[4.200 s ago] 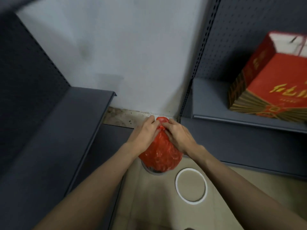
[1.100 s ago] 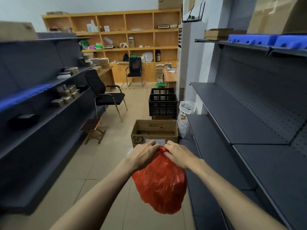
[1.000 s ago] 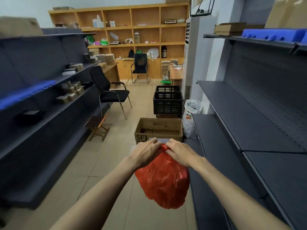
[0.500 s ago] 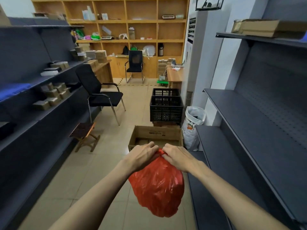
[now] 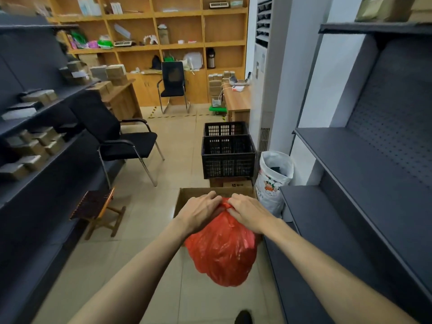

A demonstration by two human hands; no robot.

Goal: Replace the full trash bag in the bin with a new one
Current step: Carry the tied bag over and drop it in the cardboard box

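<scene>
The knot or gathered neck of the full red plastic trash bag (image 5: 221, 251) is almost wholly hidden under the two hands; only a small red twist shows between them. The left hand (image 5: 201, 212) and the right hand (image 5: 250, 213) sit close together, fingers curled down over that neck, each clamped on the plastic, though the fingertips themselves are tucked out of sight. The open brown cardboard box (image 5: 187, 197) on the floor is largely covered by the hands and bag, so what it holds cannot be made out. A dark shoe tip (image 5: 243, 318) is cut off at the bottom edge.

The bag hangs in the air above the beige tiled floor (image 5: 177, 148), in front of the person, just beside the lowest dark grey metal shelf (image 5: 327, 230) on the right. It is bulging and rounded, its thin glossy skin crinkled and catching light. Beyond the box stand stacked black plastic crates (image 5: 228, 157) and a white printed sack (image 5: 272, 183).
</scene>
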